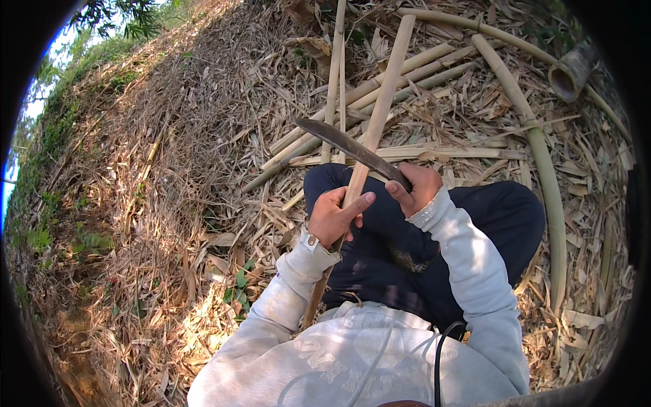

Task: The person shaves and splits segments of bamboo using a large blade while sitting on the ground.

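Note:
A long flat bamboo strip (388,88) runs from beside my lap up and away, tilted slightly right at its far end. My left hand (336,214) is wrapped round its lower part, thumb lying across it. In my right hand (418,187) is a machete (346,144) with a dark, curved blade; its handle is hidden in my fist. The blade crosses over the strip just beyond my left hand, its tip pointing up and left. Whether the edge touches the strip I cannot tell.
I sit cross-legged in dark trousers (407,251) on dry leaves. Several bamboo poles and strips (420,71) lie ahead. A long bamboo pole (542,163) curves along my right side, below a hollow bamboo section (573,71). A brushy slope (156,108) rises at the left.

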A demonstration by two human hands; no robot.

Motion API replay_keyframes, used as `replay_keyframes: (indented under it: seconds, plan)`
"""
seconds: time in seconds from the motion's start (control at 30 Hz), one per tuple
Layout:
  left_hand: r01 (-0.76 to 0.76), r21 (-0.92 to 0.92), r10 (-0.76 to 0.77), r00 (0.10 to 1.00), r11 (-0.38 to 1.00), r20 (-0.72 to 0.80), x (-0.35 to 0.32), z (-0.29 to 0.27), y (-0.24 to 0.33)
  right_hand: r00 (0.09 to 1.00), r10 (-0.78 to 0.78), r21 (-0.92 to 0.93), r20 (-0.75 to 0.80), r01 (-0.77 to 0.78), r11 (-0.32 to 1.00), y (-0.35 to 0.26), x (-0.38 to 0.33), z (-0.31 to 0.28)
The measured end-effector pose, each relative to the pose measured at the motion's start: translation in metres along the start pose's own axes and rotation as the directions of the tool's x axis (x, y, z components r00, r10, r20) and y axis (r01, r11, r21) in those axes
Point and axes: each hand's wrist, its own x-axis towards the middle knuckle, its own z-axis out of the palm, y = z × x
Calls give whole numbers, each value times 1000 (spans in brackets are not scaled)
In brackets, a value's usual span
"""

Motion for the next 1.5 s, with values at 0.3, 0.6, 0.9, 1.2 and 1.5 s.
replay_keyframes:
  seconds: [0.3, 0.6, 0.9, 1.2, 1.5]
  plan:
    - [40, -359, 47, 972, 932, 232, -1, 14, -6, 993, -111, -143, 45, 116, 983, -6, -7, -4]
    - [73, -205, -55, 994, 976, 92, -22, 22, 12, 1000, -27, -205, 2, 27, 978, 2, 1, -15]
    - [-41, -197, 22, 995, 979, -98, -31, 14, -6, 972, -139, -119, 191, 163, 979, -23, -20, 21]
    - [-181, -258, 164, 983, 949, -84, -21, 13, 0, 950, -192, -157, 246, 234, 959, -32, -28, 27]
    - [-59, -224, 52, 998, 973, -38, -22, 10, 8, 952, -303, -242, 52, 307, 921, -7, -11, 13]
